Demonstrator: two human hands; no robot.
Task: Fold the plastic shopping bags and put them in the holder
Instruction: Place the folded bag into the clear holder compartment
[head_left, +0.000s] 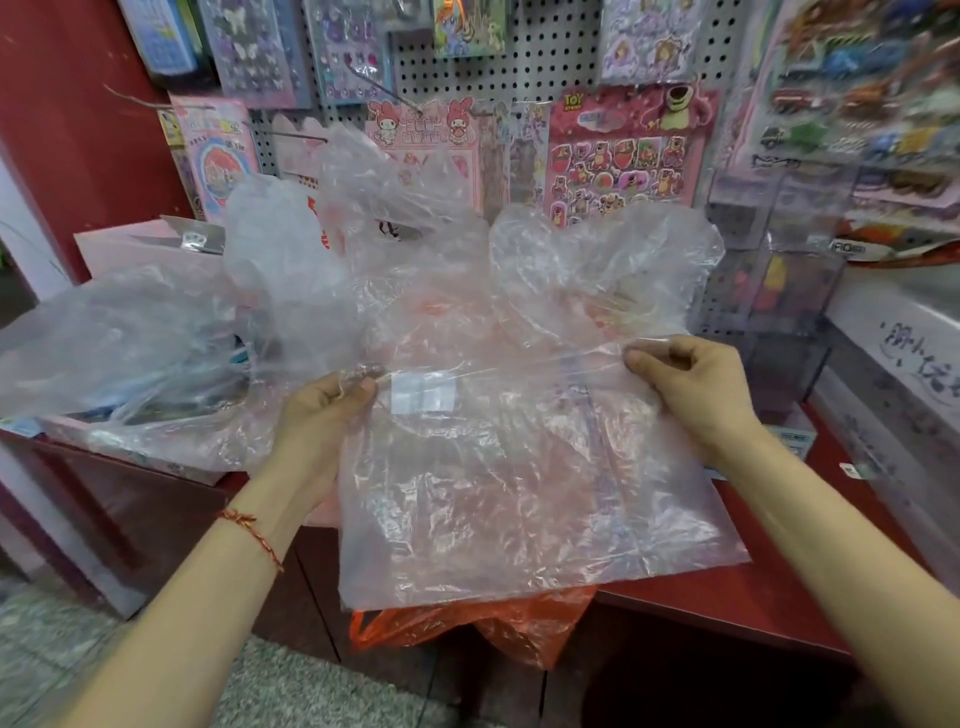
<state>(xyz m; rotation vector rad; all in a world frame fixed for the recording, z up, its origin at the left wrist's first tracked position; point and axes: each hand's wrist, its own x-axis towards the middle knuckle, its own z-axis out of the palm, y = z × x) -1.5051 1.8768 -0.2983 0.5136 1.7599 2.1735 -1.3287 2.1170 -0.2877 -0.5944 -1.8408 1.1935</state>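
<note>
1. Pinching the top edge of the clear plastic bag (519, 467): left hand (324, 410) and right hand (691, 389), fingers curled
2. The clear plastic bag hangs over the red counter (753, 597), above an orange bag (493, 629)

Clear bag (519, 467): thin plastic film, translucent, crinkled, glossy. Orange bag (493, 629), at 6 o'clock beneath it: plastic film, creased, shiny. Worktop (753, 597): dark red, smooth, semi-gloss. Pegboard (545, 57), 12 o'clock: perforated, matt grey, metal-looking. Display box (779, 291), 2 o'clock: clear rigid plastic. Floor (291, 686): speckled, stone-like.
</note>
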